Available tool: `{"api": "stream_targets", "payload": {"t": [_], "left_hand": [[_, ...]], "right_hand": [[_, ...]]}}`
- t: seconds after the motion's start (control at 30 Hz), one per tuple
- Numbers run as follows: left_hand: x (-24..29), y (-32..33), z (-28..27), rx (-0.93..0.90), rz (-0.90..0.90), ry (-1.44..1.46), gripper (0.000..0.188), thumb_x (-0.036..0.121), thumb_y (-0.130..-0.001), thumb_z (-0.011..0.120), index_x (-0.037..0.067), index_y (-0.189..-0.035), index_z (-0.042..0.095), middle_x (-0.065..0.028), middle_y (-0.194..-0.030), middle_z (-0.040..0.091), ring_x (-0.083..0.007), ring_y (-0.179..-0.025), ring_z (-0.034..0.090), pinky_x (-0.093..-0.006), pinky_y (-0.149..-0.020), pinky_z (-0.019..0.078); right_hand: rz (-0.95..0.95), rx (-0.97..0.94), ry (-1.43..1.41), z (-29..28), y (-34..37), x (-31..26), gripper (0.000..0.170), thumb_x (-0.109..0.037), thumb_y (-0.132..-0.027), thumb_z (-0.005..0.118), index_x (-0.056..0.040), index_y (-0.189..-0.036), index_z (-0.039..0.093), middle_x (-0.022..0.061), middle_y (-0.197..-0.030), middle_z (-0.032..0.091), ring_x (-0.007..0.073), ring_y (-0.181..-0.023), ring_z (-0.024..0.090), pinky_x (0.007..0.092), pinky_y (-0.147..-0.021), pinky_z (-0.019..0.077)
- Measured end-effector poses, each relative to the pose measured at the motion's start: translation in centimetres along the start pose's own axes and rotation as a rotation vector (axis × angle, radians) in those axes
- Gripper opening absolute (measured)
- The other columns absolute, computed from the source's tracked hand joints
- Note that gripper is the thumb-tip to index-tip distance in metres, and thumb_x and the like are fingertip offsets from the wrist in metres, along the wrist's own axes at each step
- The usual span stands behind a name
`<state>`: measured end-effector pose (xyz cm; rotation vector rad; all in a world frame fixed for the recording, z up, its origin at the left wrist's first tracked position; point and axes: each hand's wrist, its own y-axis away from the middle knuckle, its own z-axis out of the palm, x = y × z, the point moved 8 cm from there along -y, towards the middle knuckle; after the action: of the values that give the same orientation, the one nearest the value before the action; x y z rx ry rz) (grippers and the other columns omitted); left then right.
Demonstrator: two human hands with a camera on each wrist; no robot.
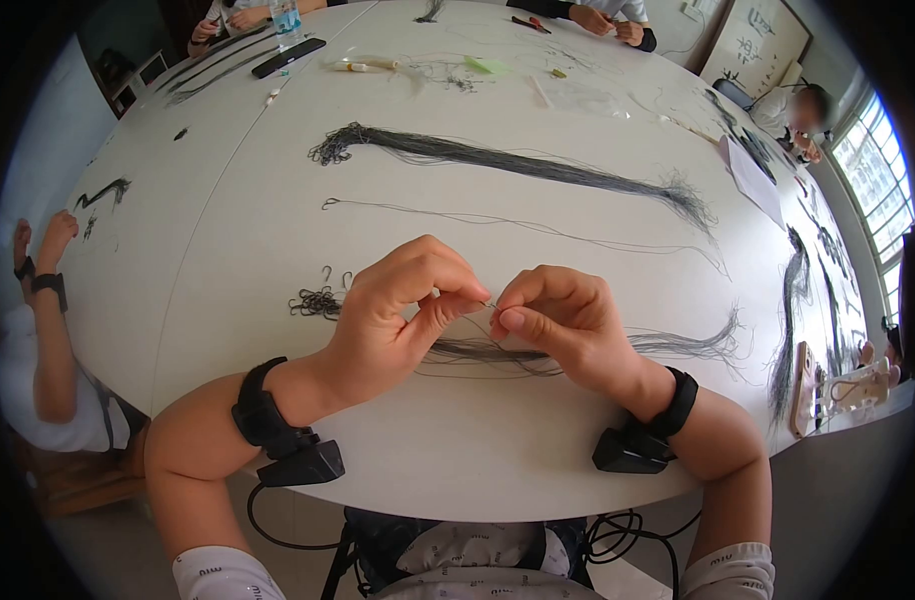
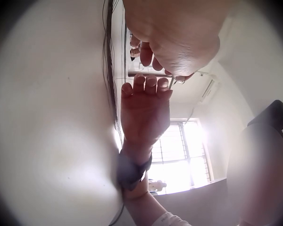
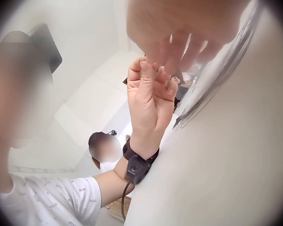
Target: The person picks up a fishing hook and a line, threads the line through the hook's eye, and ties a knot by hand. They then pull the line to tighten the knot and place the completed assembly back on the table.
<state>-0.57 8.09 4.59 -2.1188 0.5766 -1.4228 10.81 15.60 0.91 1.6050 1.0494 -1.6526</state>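
In the head view my left hand (image 1: pixel 403 310) pinches a small fish hook (image 1: pixel 490 305) between thumb and index fingertip; most of it is hidden by the fingers. Close beside it, my right hand (image 1: pixel 568 325) pinches fine fishing line at the hook, thumb against the curled index finger. The fingertips of both hands nearly meet above the table. A pile of loose fish hooks (image 1: pixel 316 303) lies left of my left hand. Beneath both hands runs a bundle of dark fishing line (image 1: pixel 678 343), partly covered by them.
Beyond my hands, a single hook with line (image 1: pixel 331 204) and a thick bundle of hooked lines (image 1: pixel 498 158) lie across the white table (image 1: pixel 458 450). More line bundles (image 1: pixel 790 320) and a phone (image 1: pixel 804 390) are at the right. Other people sit around the table.
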Motion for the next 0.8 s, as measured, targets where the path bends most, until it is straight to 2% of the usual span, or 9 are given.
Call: {"api": "stream_targets", "payload": {"t": [0.13, 0.2, 0.33, 0.4, 0.53, 0.63, 0.73, 0.8], "left_hand": [[-0.1, 0.1, -0.3, 0.04, 0.024, 0.013, 0.01, -0.002, -0.091, 0.051, 0.005, -0.096, 0.056, -0.0044, -0.091, 0.053, -0.0071, -0.071, 0.052, -0.0189, -0.054, 0.0463], [-0.1, 0.1, -0.2, 0.035, 0.01, 0.022, 0.01, -0.002, -0.091, 0.052, 0.005, -0.096, 0.056, -0.0042, -0.092, 0.053, -0.0071, -0.072, 0.052, -0.0188, -0.054, 0.0464], [0.1, 0.0, -0.1, 0.024, 0.005, 0.015, 0.01, -0.003, -0.091, 0.051, 0.005, -0.096, 0.056, -0.0043, -0.092, 0.053, -0.0071, -0.072, 0.053, -0.0187, -0.054, 0.0466], [0.0, -0.1, -0.2, 0.054, -0.05, 0.028, 0.017, -0.009, -0.083, 0.059, 0.005, -0.093, 0.059, -0.0055, -0.087, 0.057, -0.0142, -0.078, 0.059, -0.0233, -0.06, 0.0487], [0.2, -0.3, 0.0, 0.011, -0.051, 0.002, 0.014, -0.007, -0.083, 0.06, 0.005, -0.092, 0.059, -0.0051, -0.086, 0.057, -0.0141, -0.077, 0.058, -0.0238, -0.059, 0.0484], [0.7, -0.3, 0.4, -0.034, 0.045, -0.045, 0.007, -0.002, -0.087, 0.058, 0.005, -0.09, 0.059, -0.0043, -0.085, 0.055, -0.0108, -0.073, 0.054, -0.0222, -0.059, 0.0451], [0.5, -0.3, 0.5, -0.033, 0.004, -0.011, 0.006, 0.0, -0.086, 0.06, 0.006, -0.089, 0.06, -0.0038, -0.084, 0.056, -0.0121, -0.073, 0.054, -0.0232, -0.061, 0.0442], [0.3, -0.4, 0.6, -0.056, -0.035, -0.041, 0.009, 0.0, -0.083, 0.064, 0.005, -0.09, 0.06, -0.0028, -0.084, 0.057, -0.0124, -0.075, 0.057, -0.0226, -0.056, 0.0452]], "right_hand": [[0.06, -0.039, 0.01, 0.0, 0.0, 0.3, 0.013, -0.014, -0.087, 0.063, -0.0005, -0.089, 0.064, 0.0048, -0.083, 0.065, 0.0107, -0.078, 0.057, 0.0255, -0.071, 0.0459], [-0.04, -0.104, 0.044, 0.5, 0.0, -0.8, 0.012, -0.012, -0.088, 0.062, -0.0002, -0.092, 0.063, 0.0056, -0.085, 0.064, 0.0112, -0.08, 0.057, 0.0255, -0.072, 0.0456], [-0.003, -0.08, 0.002, 0.5, -0.1, -0.9, 0.014, -0.012, -0.088, 0.061, 0.0003, -0.095, 0.062, 0.006, -0.087, 0.064, 0.0113, -0.083, 0.057, 0.0261, -0.075, 0.0456], [0.014, -0.091, -0.062, 0.7, 0.0, -0.5, 0.017, -0.015, -0.089, 0.061, 0.0004, -0.096, 0.062, 0.0055, -0.088, 0.064, 0.0112, -0.084, 0.058, 0.0255, -0.075, 0.046], [0.045, -0.1, -0.112, 0.9, 0.1, -0.2, 0.022, -0.02, -0.09, 0.062, 0.0005, -0.096, 0.062, 0.0051, -0.088, 0.064, 0.0113, -0.084, 0.058, 0.0246, -0.074, 0.0466], [0.051, -0.088, -0.149, 0.8, 0.1, 0.1, 0.024, -0.023, -0.09, 0.062, 0.0001, -0.097, 0.062, 0.0043, -0.086, 0.064, 0.0104, -0.079, 0.057, 0.0234, -0.07, 0.0461], [0.081, -0.074, -0.095, 0.5, 0.1, 0.7, 0.023, -0.023, -0.089, 0.063, -0.0004, -0.094, 0.063, 0.0032, -0.082, 0.065, 0.0093, -0.075, 0.055, 0.0241, -0.067, 0.0453], [-0.093, 0.006, 0.16, -0.1, 0.0, -0.4, 0.015, -0.017, -0.088, 0.064, -0.0016, -0.089, 0.064, 0.0028, -0.079, 0.064, 0.01, -0.07, 0.054, 0.0253, -0.064, 0.0443]]}}
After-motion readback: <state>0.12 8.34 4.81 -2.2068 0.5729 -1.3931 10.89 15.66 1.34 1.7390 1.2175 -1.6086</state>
